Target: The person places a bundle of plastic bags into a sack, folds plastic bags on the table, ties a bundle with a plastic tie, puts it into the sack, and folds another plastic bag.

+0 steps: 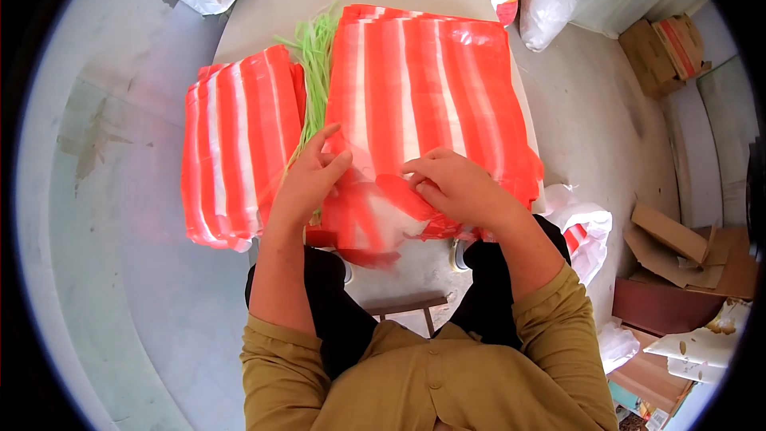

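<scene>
Right in the middle of the frame, the loose plastic (363, 219), red and white, lies crumpled between the two hands at the near edge of the big stack (423, 88). The right grip (459, 187) is nearer, its curled fingertips against the film; the left grip (313, 175) sits just left, by the green strands (317, 56). Right grip narrow, though I can't tell if it pinches; left thumb and forefinger stand apart, and whether film is caught there, I can't tell. The big stack's stripes run up and down the frame on the bench (275, 16); the crumple shows no clear long axis. The small stack (239, 144) is left of centre. Hard to see: the plastic is blurred, its ends unreadable, the fingers' undersides hidden.
</scene>
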`<state>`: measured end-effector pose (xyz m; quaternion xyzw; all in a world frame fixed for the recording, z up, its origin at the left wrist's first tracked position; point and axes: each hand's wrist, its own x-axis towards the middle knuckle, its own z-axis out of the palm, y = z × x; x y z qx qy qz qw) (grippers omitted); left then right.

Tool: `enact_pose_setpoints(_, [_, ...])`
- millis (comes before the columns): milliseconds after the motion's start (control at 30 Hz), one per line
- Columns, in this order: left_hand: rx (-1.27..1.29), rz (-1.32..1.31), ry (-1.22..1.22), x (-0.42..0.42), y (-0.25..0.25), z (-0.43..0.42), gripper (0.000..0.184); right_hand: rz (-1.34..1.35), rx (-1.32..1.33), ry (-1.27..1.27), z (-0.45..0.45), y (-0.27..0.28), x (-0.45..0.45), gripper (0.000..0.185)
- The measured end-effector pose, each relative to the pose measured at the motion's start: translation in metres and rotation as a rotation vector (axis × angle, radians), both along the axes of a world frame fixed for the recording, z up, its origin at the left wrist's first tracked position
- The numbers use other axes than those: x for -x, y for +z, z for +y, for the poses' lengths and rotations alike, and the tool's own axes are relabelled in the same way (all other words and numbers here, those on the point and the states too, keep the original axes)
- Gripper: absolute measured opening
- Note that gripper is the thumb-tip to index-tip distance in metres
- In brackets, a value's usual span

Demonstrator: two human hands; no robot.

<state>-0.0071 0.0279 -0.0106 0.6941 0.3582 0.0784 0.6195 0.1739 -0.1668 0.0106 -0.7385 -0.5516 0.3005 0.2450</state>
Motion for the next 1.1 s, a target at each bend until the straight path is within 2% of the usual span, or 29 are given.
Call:
enact_pose_setpoints(100, [0.056, -0.09, -0.036, 0.004, -0.003, 0.0, 0.057, -0.087, 0.031, -0.018, 0.001, -0.002, 0.005, 0.036])
enact_pose_setpoints(200, [0.154, -0.218, -0.047, 0.006, -0.001, 0.0, 0.053, -0.381, -0.281, 0.188, -0.005, -0.023, 0.009, 0.038])
enact_pose_setpoints(300, [0.232, -0.261, -0.005, 0.006, 0.001, -0.001, 0.049, -0.256, -0.277, 0.318, -0.013, -0.024, 0.031, 0.039])
enact_pose_setpoints(333, [0.254, -0.263, 0.015, 0.006, 0.001, -0.001, 0.048, -0.128, -0.317, 0.339, -0.016, -0.018, 0.036, 0.035])
enact_pose_setpoints(433, [0.254, -0.295, 0.027, 0.002, 0.004, -0.009, 0.047, 0.282, -0.114, 0.394, -0.018, 0.002, 0.034, 0.031])
enact_pose_setpoints(467, [0.257, -0.299, 0.012, 0.002, 0.003, -0.01, 0.047, 0.21, -0.069, 0.296, -0.021, 0.006, 0.033, 0.028])
enact_pose_setpoints(567, [0.208, -0.208, -0.078, 0.007, 0.001, -0.008, 0.048, -0.083, -0.221, 0.048, -0.027, -0.001, 0.008, 0.031])
enact_pose_setpoints(667, [0.047, -0.024, -0.082, 0.01, 0.016, -0.016, 0.053, -0.273, -0.291, 0.05, -0.031, -0.016, -0.027, 0.036])
enact_pose_setpoints(767, [-0.082, 0.079, -0.1, 0.015, 0.015, -0.019, 0.058, -0.232, -0.245, 0.063, -0.035, -0.021, -0.039, 0.039])
enact_pose_setpoints(833, [-0.193, 0.186, -0.133, 0.019, 0.017, -0.018, 0.061, -0.247, -0.305, 0.104, -0.037, -0.019, -0.038, 0.04])
enact_pose_setpoints(967, [-0.113, 0.159, -0.066, 0.025, 0.013, -0.01, 0.065, -0.273, -0.331, 0.188, -0.035, -0.017, -0.036, 0.036])
enact_pose_setpoints(1100, [-0.103, 0.103, -0.038, 0.027, 0.01, -0.007, 0.069, -0.23, -0.335, 0.103, -0.031, -0.021, -0.034, 0.022])
